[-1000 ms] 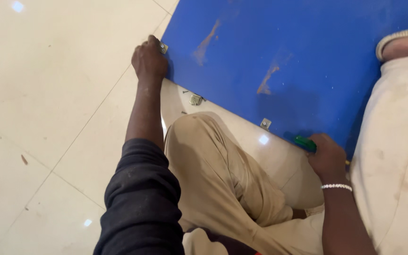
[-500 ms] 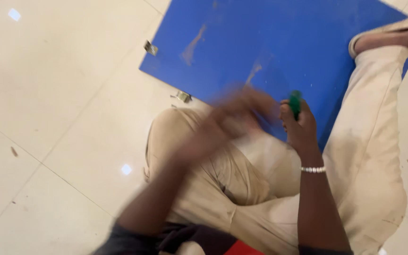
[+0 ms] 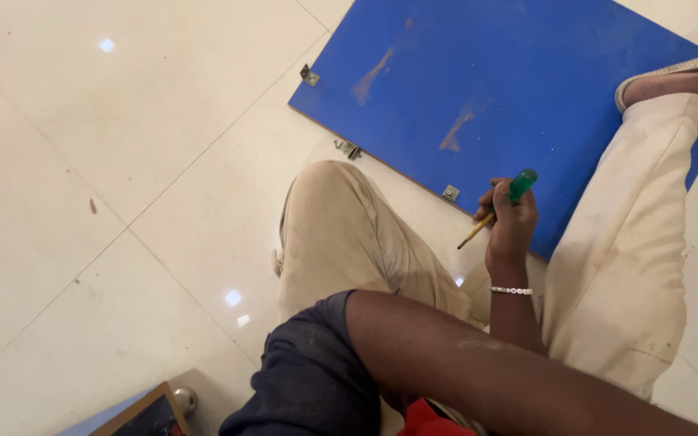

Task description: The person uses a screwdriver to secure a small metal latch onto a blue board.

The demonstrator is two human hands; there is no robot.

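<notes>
The person sits on the pale tiled floor (image 3: 82, 161) with legs in beige trousers spread to either side of a large blue board (image 3: 510, 89) that lies flat on the floor at 12 to 1 o'clock of the view. The right hand (image 3: 510, 222), a little right of centre, has its fingers clenched around a screwdriver (image 3: 501, 206): the green handle sticks out above the hand toward 1 o'clock, and the yellowish shaft points down toward 7 o'clock, its tip over the floor just off the board's near edge. A beaded bracelet (image 3: 511, 290) circles that wrist.

The left forearm crosses the bottom of the view from 6 o'clock to 4 o'clock, with a dark sleeve (image 3: 309, 379) pushed up near the elbow. The left hand itself lies beyond the frame, so the state of its fingers cannot be told.

Three small metal brackets sit along the board's edges: one at the far left corner (image 3: 309, 75), one on the near edge toward 11 o'clock of the right hand (image 3: 348, 148), and one just beside the hand at its 9 o'clock (image 3: 450, 192). A foot in a light shoe (image 3: 672, 77) rests on the board at 2 o'clock. A wooden-framed object with a metal knob (image 3: 184, 399) shows at 7 o'clock.
</notes>
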